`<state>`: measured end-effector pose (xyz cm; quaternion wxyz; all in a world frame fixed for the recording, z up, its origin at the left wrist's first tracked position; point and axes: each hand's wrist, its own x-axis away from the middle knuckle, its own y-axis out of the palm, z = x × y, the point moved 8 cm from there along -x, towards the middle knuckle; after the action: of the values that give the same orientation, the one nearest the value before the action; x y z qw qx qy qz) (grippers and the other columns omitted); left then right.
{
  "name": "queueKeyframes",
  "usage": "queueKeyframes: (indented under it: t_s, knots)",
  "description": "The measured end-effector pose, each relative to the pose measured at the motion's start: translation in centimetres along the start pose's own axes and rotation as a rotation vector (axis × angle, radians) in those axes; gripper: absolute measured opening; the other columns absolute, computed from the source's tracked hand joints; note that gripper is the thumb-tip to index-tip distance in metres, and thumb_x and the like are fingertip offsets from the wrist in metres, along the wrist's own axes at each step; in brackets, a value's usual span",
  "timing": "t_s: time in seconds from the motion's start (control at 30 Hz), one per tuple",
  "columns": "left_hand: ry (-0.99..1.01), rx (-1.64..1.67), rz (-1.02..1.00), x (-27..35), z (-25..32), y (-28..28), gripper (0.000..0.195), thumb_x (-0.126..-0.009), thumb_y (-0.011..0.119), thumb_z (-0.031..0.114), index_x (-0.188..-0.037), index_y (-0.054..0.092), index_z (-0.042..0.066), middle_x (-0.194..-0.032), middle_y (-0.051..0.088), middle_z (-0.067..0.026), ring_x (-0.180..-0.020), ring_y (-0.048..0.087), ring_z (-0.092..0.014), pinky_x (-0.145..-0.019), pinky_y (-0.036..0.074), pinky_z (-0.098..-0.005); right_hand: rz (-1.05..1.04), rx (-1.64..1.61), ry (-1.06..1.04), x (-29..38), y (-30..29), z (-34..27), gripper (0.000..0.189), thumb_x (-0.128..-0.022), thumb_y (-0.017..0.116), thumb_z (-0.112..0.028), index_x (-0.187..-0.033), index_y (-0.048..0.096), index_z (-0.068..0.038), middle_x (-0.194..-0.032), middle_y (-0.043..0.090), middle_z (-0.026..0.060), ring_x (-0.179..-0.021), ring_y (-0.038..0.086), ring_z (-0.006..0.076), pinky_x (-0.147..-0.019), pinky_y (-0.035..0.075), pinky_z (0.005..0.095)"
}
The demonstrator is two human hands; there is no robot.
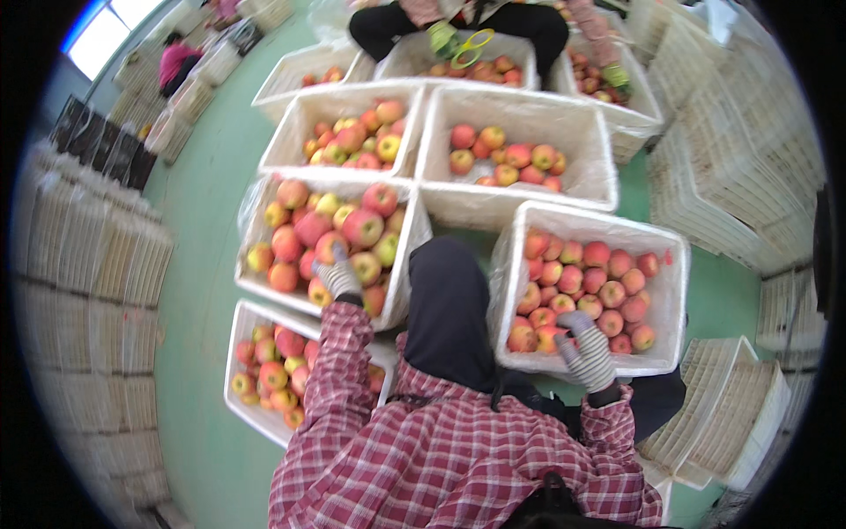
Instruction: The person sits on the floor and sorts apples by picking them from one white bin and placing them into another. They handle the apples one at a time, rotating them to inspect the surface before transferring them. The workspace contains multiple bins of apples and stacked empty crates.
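My left hand [338, 272], in a grey striped glove, reaches into a lined white plastic crate [240, 254] of red and yellow apples. Its fingers touch an apple [330, 247]; whether they grip it I cannot tell. My right hand [585, 350], in a matching glove, is over the near edge of another lined crate [681, 291], which holds many red apples [611, 294]. The right fingers bend down against apples by the near wall, and their tips are partly hidden, so a hold is unclear. My knee in dark trousers stands between the two crates.
Beyond are two more apple crates [611, 165] [264, 159]; another crate [228, 377] stands at lower left. A co-worker's gloved hand [443, 40] is by a yellow ring-shaped tool [472, 49] across from me. Stacked crates [720, 159] [92, 225] line both sides of the green floor [192, 297].
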<state>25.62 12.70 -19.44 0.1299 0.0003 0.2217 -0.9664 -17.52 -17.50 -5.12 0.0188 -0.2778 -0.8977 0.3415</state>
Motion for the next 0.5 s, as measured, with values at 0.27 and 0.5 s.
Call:
queueKeyframes:
  t_s: [0.27,0.5]
  knots:
    - [0.078,-0.743,-0.386,-2.2,3.0,0.5,0.071,-0.089,0.053,0.048,-0.133,0.035,-0.005,-0.129,0.045,-0.0345,-0.109,0.054,-0.046,-0.092,0.046,-0.0455,-0.092,-0.013,0.057,1.6,1.0,2.7,0.027,-0.088,0.059,-0.026,-0.108,0.057,-0.007,-0.101,0.059,0.0169,-0.088,0.06,0.0349,-0.073,0.05,0.0419]
    - [0.836,-0.65,-0.339,3.6,18.7,1.8,0.038,-0.088,0.055,0.015,-0.123,0.049,0.001,-0.121,0.047,-0.0276,-0.11,0.05,-0.043,-0.093,0.043,-0.047,-0.057,-0.001,0.202,4.4,2.2,10.0,0.027,-0.087,0.06,-0.022,-0.107,0.058,-0.005,-0.1,0.06,0.0156,-0.091,0.059,0.0325,-0.08,0.048,0.0399]
